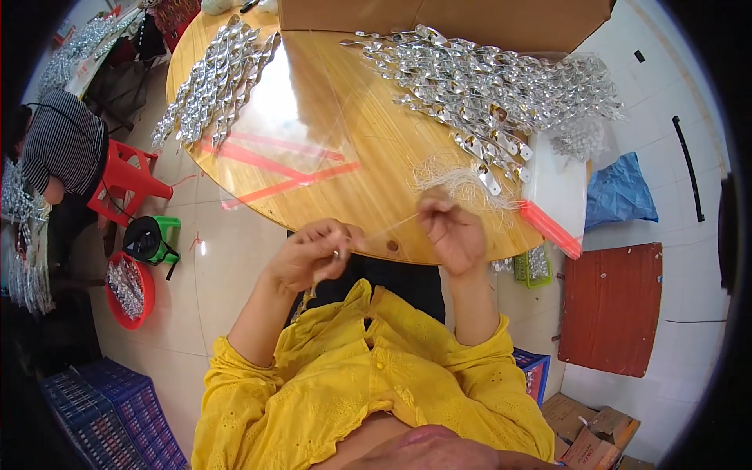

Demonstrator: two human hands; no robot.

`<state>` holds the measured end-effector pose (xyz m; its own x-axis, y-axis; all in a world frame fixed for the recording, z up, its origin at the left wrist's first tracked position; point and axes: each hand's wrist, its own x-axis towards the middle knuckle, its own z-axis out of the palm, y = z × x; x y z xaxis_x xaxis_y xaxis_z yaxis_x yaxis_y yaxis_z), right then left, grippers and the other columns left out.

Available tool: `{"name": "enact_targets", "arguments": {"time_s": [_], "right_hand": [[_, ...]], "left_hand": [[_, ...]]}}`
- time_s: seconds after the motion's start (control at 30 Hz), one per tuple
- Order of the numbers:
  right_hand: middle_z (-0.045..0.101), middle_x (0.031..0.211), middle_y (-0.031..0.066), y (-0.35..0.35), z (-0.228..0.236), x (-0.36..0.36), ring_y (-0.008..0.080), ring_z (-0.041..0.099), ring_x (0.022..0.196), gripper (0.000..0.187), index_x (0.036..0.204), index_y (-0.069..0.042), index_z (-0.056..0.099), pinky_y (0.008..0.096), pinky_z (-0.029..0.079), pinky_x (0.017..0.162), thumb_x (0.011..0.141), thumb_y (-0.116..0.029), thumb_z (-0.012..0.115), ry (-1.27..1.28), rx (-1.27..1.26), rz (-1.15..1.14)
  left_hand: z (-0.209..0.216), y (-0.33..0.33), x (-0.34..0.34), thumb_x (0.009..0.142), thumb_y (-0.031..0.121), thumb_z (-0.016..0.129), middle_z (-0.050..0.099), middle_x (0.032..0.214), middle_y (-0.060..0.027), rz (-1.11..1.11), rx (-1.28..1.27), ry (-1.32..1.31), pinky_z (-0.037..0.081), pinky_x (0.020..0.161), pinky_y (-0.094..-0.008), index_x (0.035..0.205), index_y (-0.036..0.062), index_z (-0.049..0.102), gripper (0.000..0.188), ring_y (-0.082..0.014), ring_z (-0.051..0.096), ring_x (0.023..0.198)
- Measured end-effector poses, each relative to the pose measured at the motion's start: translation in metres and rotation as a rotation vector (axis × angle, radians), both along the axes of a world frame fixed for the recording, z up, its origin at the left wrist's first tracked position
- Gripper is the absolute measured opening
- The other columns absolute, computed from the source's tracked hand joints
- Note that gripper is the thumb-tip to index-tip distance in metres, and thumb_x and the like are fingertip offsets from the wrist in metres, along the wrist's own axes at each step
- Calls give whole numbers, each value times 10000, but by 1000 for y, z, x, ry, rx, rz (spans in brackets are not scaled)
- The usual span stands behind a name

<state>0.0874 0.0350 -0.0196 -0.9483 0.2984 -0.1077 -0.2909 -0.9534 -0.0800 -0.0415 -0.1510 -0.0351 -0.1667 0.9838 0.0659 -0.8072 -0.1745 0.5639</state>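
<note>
My left hand [317, 252] is closed in a pinch near the table's front edge. A shiny twisted metallic strip [308, 298] hangs below it, partly hidden by the hand and my sleeve. Opposite, the fingertips of my right hand [454, 235] pinch a thin white string [403, 223], which stretches across to the left hand. Just beyond the right hand lies a loose tangle of white strings [462, 178]. Large piles of silver twisted strips [486, 82] and a smaller bunch [223, 82] rest farther back on the round wooden table [376, 141].
A cardboard box [446, 16] stands at the table's far edge. Pink tape [266, 164] crosses clear plastic on the left; a pink bundle [552, 231] lies at the right edge. A person in stripes [66, 145] sits by a red stool [129, 172]. Blue crates [106, 415] stand lower left.
</note>
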Motion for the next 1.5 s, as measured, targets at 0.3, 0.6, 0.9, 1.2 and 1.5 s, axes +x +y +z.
{"name": "enact_targets", "arguments": {"time_s": [0.3,0.6,0.9,1.2,1.5], "right_hand": [[334,668,24,42,14,4,110,354,613,81,708,-40,367,222,311,568,695,33,401,18,321,-226],[352,726,41,40,35,-6,119,352,646,48,797,12,382,225,312,592,759,36,397,23,358,-330],[452,1048,117,31,49,-11,165,430,961,147,945,16,438,257,359,762,831,-67,396,-226,835,-525],[493,1034,72,-8,-12,19,119,463,928,148,950,-22,479,240,330,833,804,-41,484,-545,1615,-319],[508,908,41,-11,-27,38,99,456,814,109,894,-31,521,202,355,735,785,-32,514,-596,1530,-427]], "left_hand": [[14,-19,-16,815,176,483,489,795,-54,89,-246,28,265,389,-190,771,42,482,141,-62,340,393],[6,-24,19,757,28,534,592,851,-79,-144,-368,223,441,565,-203,1190,11,368,465,-121,568,664],[18,-81,-20,827,66,437,545,651,3,87,-618,926,350,459,-170,1043,11,499,231,-29,400,489],[27,-61,-197,771,57,484,520,898,-134,1166,-775,1843,399,689,-298,986,13,537,226,-249,505,791],[4,-39,-264,752,155,518,523,962,-121,1145,-1095,2122,366,804,-354,978,93,579,242,-298,459,920]]}}
